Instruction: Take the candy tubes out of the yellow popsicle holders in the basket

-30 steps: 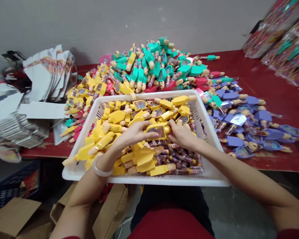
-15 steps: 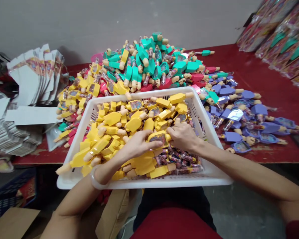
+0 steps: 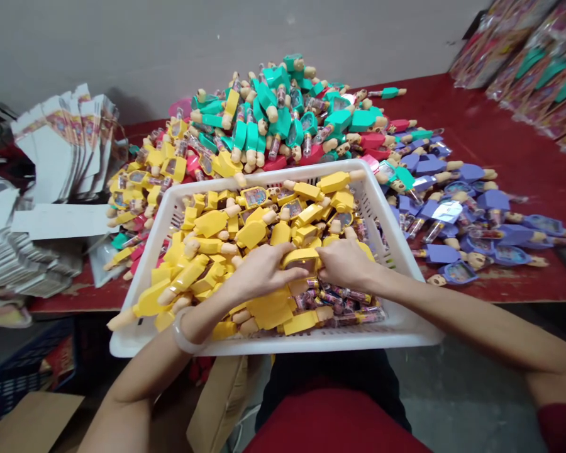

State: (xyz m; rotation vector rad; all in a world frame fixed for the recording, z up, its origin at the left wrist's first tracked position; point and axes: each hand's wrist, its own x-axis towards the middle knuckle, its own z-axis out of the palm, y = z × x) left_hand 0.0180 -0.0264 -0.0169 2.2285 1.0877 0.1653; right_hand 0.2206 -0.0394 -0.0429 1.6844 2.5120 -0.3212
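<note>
And the yellow windowed case (image 3: 303, 255) has tipped over, its window less squarely on show than a moment ago; the piece seems to be mid-handling between both hands, above the heap in the white basket (image 3: 273, 349). The left hand (image 3: 263, 272) pinches its left side between thumb and fingers; the right hand (image 3: 346, 261), fingers curled, nips the right end (some fingertips hidden). Clear candy-like tubes (image 3: 358, 318) crowd just below, yellow cases packing in leftward. Beyond, green cases (image 3: 283, 126) pile up, purple cases (image 3: 495, 201) spread rightward, and printed cards (image 3: 66, 138) stand left.
</note>
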